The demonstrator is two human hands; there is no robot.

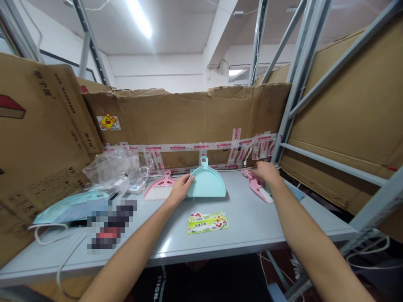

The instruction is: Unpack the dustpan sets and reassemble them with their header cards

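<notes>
My left hand [181,188] is closed on the left edge of a mint-green dustpan [208,182], its thumb on the front face. The dustpan stands upright on the table, handle loop at the top. At the right, my right hand [267,173] is closed at a pink brush [257,188] with white bristles, which leans with its handle toward the back; most of the fingers are hidden. Just left of my left hand, a pink dustpan and brush set [160,187] rests near the cardboard. In front of the mint dustpan lie yellow-green printed packaging cards [208,222].
A crumpled clear plastic bag [111,165] and a white power strip [136,187] sit at the back left. Closer in are a light-blue packaged item [71,205] and a white cable [63,268]. Cardboard [189,117] walls the table's back; a metal shelf post [289,113] rises at right.
</notes>
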